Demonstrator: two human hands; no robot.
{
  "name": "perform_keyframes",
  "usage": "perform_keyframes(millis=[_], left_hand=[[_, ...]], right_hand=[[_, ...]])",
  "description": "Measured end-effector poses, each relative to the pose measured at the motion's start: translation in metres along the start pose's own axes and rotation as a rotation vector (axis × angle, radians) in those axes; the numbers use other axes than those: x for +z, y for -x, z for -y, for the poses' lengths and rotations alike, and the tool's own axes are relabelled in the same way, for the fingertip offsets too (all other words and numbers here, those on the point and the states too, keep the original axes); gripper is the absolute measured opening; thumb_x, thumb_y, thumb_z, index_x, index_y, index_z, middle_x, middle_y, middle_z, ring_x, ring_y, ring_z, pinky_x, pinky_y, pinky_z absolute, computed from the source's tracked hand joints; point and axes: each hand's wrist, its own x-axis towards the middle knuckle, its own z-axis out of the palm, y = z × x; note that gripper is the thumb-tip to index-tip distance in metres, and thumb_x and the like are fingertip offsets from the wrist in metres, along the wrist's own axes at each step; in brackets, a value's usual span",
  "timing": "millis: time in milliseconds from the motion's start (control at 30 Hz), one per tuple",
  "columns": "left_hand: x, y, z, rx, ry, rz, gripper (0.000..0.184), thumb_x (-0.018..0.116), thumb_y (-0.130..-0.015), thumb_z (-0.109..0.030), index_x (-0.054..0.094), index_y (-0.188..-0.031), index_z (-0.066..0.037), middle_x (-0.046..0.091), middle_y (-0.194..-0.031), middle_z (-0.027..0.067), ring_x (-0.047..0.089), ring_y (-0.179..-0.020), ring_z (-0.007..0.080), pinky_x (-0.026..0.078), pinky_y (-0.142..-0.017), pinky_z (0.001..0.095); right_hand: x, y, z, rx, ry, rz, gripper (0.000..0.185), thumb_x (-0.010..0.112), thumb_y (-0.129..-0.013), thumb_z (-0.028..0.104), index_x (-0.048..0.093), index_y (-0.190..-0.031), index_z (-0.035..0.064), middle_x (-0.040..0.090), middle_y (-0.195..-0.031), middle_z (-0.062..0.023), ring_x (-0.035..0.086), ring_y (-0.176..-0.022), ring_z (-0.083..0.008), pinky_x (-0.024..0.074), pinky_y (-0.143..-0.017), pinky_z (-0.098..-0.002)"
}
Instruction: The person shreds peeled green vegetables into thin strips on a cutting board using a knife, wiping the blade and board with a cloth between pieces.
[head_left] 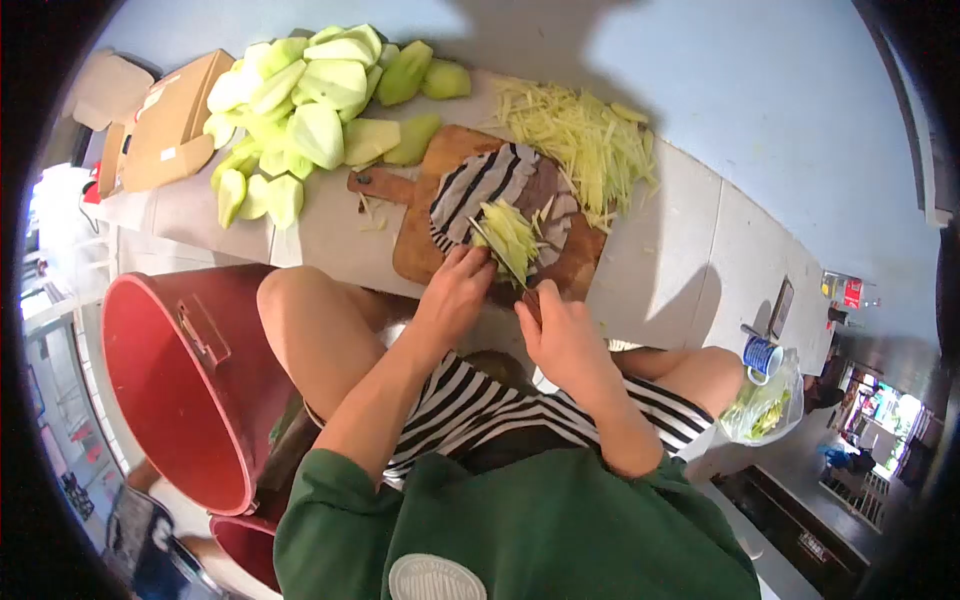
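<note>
My right hand [565,330] is closed around the brown handle of a knife [507,258], whose blade slants up and to the left. Beside the blade, my left hand [458,290] has its fingers bent together at a small piece of pale green fruit [480,240], mostly hidden by the fingertips. Thin fruit strips [512,235] lie along the blade's far side. They rest on a striped cloth [490,180] spread over a wooden cutting board [412,245]. The board's handle points left.
Peeled green fruit halves [315,135], looking like green mango, are heaped at the back left. A pile of cut strips [585,145] lies behind the board. A cardboard box [175,125], red bucket [170,390], blue mug [762,357] and plastic bag [775,405] stand around.
</note>
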Motion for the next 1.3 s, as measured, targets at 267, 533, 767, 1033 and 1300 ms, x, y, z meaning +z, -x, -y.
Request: perform_keyframes(millis=[267,533,767,1033,1300], left_hand=[[0.000,0.009,-0.003,0.016,0.041,-0.075,0.026,0.063,-0.075,-0.002,0.065,-0.101,0.003,0.058,-0.110,0.0161,0.058,-0.103,0.0360,0.052,-0.090,0.0422],[-0.002,0.007,0.000,-0.028,0.089,-0.048,0.029,0.065,-0.073,0.000,0.065,-0.102,0.002,0.059,-0.109,0.0158,0.059,-0.103,0.0345,0.053,-0.088,0.0415],[0.000,0.007,0.012,0.056,0.077,-0.059,0.030,0.066,-0.073,-0.002,0.065,-0.103,0.003,0.060,-0.109,0.0155,0.059,-0.101,0.0346,0.052,-0.089,0.0417],[0.001,0.009,0.010,0.011,0.137,-0.100,0.030,0.065,-0.070,0.004,0.067,-0.101,0.002,0.062,-0.106,0.0153,0.061,-0.097,0.0358,0.053,-0.083,0.0436],[-0.001,0.009,0.010,0.012,0.195,-0.141,0.030,0.067,-0.066,0.006,0.068,-0.096,0.000,0.063,-0.101,0.0151,0.062,-0.091,0.0368,0.053,-0.077,0.0439]], right_hand=[[0.038,-0.003,-0.025,-0.002,0.003,-0.033,0.026,0.057,-0.101,0.024,0.049,-0.101,-0.0004,0.065,-0.071,-0.0304,0.066,-0.071,-0.0515,0.0534,-0.063,-0.0592],[0.010,0.002,-0.003,-0.010,0.008,-0.035,0.027,0.059,-0.100,0.024,0.048,-0.098,-0.0006,0.064,-0.069,-0.0304,0.066,-0.069,-0.0502,0.0532,-0.061,-0.0582],[0.027,-0.012,-0.016,-0.046,0.068,-0.077,0.028,0.060,-0.100,0.025,0.048,-0.098,-0.0007,0.063,-0.069,-0.0297,0.066,-0.069,-0.0500,0.0536,-0.059,-0.0562],[0.035,-0.006,-0.016,-0.020,0.045,-0.086,0.028,0.059,-0.100,0.025,0.049,-0.098,-0.0015,0.064,-0.069,-0.0303,0.065,-0.069,-0.0519,0.0533,-0.061,-0.0579],[0.022,0.002,-0.003,-0.038,-0.015,-0.060,0.028,0.058,-0.100,0.024,0.048,-0.098,-0.0020,0.064,-0.070,-0.0313,0.065,-0.070,-0.0522,0.0533,-0.063,-0.0589]])
